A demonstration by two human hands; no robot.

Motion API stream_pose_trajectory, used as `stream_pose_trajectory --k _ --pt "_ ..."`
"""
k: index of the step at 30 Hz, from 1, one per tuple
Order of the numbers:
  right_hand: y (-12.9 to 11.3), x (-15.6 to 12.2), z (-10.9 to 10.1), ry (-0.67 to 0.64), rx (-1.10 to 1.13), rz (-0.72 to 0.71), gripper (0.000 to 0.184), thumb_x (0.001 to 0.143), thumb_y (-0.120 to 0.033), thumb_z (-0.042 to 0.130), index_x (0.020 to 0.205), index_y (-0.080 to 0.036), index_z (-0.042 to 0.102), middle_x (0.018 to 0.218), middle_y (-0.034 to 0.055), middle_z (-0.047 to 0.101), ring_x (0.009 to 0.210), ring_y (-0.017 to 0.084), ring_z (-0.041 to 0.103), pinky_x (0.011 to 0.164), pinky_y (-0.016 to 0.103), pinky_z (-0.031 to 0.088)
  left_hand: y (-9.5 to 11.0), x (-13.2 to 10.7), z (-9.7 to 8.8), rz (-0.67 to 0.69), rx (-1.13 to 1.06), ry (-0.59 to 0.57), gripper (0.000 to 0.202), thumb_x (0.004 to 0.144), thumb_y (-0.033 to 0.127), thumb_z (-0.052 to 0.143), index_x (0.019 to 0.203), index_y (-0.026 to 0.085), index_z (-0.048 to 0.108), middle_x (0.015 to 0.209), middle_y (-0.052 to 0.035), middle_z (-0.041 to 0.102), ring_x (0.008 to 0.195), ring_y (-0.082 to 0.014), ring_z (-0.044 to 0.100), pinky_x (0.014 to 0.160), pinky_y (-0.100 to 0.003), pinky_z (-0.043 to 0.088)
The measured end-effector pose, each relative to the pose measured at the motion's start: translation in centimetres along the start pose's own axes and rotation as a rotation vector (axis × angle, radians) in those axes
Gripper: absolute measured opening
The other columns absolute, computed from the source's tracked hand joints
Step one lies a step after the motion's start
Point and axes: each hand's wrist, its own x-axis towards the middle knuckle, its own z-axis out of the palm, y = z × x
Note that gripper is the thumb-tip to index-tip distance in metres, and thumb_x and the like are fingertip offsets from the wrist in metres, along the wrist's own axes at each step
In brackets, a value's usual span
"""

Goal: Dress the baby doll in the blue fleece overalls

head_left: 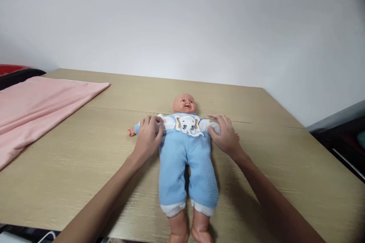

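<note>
A baby doll (186, 104) lies on its back on the wooden table (94, 152), head away from me and arms stretched out sideways. Its outfit (173, 167) has light blue fleece legs and a white top with an elephant face (188, 124). My left hand (148, 133) is closed over the sleeve on the doll's left-side arm as I see it, and a small doll hand (131, 131) pokes out beyond. On the other side, my right hand (226, 133) grips the opposite sleeve between thumb and fingers, mostly covering that arm.
A pink cloth (48, 110) lies spread over the table's left side. Behind it is a black-rimmed red item (14, 70). A white wall (171, 30) rises past the far edge. Dark items (339, 136) stand beyond the right edge.
</note>
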Motion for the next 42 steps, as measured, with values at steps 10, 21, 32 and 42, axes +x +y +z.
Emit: stream_pose_trajectory --k 10,21,32,42 --pt "2.2 10.2 -0.8 -0.733 0.303 0.120 0.032 0.084 -0.040 0.071 0.109 -0.022 0.077 0.123 0.0063 0.079 0.123 0.028 0.069 0.111 0.042 0.054 -1.8 8.5 -0.4 -0.076 -0.179 -0.576 0.040 0.092 0.044 0.058 0.121 0.020 0.071 0.127 -0.0110 0.078 0.114 -0.0321 0.069 0.103 -0.045 0.054" --pt "2.2 8.3 -0.4 -0.594 0.343 0.108 0.043 0.084 -0.044 0.084 0.116 -0.021 0.067 0.117 0.0062 0.074 0.117 0.027 0.068 0.106 0.042 0.054 -4.2 11.6 0.5 -0.086 -0.391 -0.875 0.044 0.090 0.055 0.065 0.120 0.023 0.073 0.127 -0.0086 0.076 0.123 -0.0300 0.067 0.103 -0.036 0.051" --pt "3.1 9.5 -0.5 -0.624 0.362 0.111 0.021 0.092 -0.036 0.070 0.108 -0.025 0.079 0.114 0.0023 0.080 0.108 0.025 0.070 0.092 0.035 0.054 -2.3 11.9 1.8 -0.185 -0.435 -0.765 0.038 0.092 0.054 0.069 0.108 0.021 0.077 0.116 -0.0064 0.079 0.106 -0.0298 0.067 0.085 -0.034 0.050" --pt "5.9 9.9 -0.2 -0.800 0.547 0.207 0.044 0.086 -0.059 0.083 0.106 -0.020 0.077 0.102 0.0049 0.079 0.088 0.020 0.070 0.075 0.030 0.056 -3.7 11.5 2.9 -0.510 -0.801 -0.788 0.041 0.078 0.046 0.079 0.109 0.019 0.075 0.113 -0.0097 0.081 0.103 -0.0284 0.073 0.087 -0.037 0.056"
